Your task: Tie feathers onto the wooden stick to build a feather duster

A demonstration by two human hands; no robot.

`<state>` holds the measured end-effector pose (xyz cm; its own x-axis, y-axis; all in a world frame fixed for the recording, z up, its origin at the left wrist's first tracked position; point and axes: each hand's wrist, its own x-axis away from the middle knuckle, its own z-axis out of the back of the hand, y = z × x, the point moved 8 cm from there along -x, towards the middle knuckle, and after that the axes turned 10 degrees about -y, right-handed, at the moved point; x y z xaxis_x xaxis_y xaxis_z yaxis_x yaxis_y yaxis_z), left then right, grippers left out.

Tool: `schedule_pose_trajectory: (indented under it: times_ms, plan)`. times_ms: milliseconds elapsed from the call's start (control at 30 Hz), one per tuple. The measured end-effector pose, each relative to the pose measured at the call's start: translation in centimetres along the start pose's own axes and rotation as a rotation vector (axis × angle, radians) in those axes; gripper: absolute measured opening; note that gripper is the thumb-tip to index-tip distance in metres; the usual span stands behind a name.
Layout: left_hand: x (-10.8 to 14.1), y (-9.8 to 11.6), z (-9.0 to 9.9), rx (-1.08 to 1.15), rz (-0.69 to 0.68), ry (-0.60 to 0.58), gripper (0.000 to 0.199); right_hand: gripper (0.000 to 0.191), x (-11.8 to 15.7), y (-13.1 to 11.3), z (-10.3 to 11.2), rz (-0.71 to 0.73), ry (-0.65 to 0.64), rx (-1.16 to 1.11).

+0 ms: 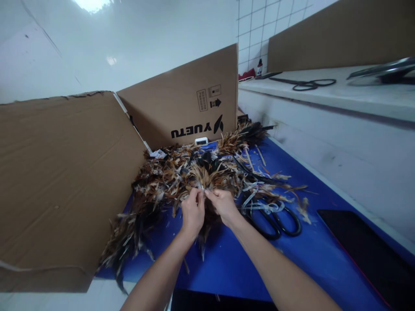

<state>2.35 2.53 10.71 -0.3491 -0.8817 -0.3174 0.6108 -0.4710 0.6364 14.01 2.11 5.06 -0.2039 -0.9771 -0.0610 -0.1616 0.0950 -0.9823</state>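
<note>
Both hands meet at the base of a fanned brown and black feather bunch (201,175) near the middle of the view. My left hand (193,210) pinches the bunch from the left, fingers pressed together. From the right, my right hand (223,204) pinches it too, its thumb and index finger beside the left fingertips. A wide heap of brown, white and dark feathers (168,172) lies behind and around them. Black-handled scissors (293,221) rest just right of my right hand, with pale clear strips (259,203) across them.
Cardboard panels (65,185) stand at the left and back (181,99). A dark flat device (363,250) lies at the right of the blue table surface (236,263). More scissors (311,84) lie on the white ledge (350,93). A small white device (201,141) sits behind the feathers.
</note>
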Motion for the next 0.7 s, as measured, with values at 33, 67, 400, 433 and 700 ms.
schedule_pose_trajectory:
  times_ms: [33,67,400,433,700]
  plan:
    - [-0.1,-0.5,0.1,0.109,0.035,-0.002,0.018,0.041,0.1,0.0,-0.1,-0.004,-0.007,-0.03]
    - [-0.2,-1.1,0.0,0.23,0.078,-0.012,0.017,0.04,0.1,0.0,-0.1,-0.007,-0.011,-0.05]
    - [-0.7,-3.6,-2.1,1.004,0.441,-0.178,0.048,0.035,0.1,0.0,0.1,0.02,0.016,-0.072]
    - [-0.8,-3.5,-2.3,1.021,0.441,-0.21,0.045,0.035,0.1,0.0,0.2,0.022,0.02,-0.071]
    - [-1.2,-2.6,-3.2,1.07,0.455,-0.43,0.022,0.03,0.0,0.0,0.4,0.025,0.035,-0.052]
